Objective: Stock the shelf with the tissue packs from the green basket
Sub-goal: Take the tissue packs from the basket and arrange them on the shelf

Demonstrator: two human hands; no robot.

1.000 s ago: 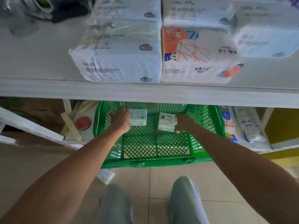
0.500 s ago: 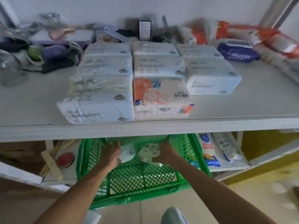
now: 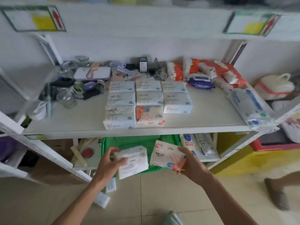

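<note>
My left hand [image 3: 110,163] grips a white tissue pack [image 3: 134,161] in front of the green basket [image 3: 129,141]. My right hand [image 3: 190,165] holds a white tissue pack with orange print [image 3: 167,155] beside it. Both packs are lifted out of the basket, just below the edge of the white shelf [image 3: 203,117]. On the shelf, several tissue packs [image 3: 146,101] lie in three rows; the right row is shorter, and the middle row ends in an orange-printed pack [image 3: 149,115]. The basket's inside is mostly hidden by the packs and the shelf edge.
Glass jars, a comb and clutter [image 3: 78,85] fill the shelf's back left. Red-white packets and a blue wipes pack [image 3: 200,82] lie at the back right, and a clear bag [image 3: 250,104] at the right edge. Small white packs [image 3: 103,198] lie on the tiled floor. A person's foot [image 3: 277,192] stands at the right.
Both hands have lifted a tissue pack each up out of the green basket. The view has tilted upward and now shows the whole shelf and the board above.
</note>
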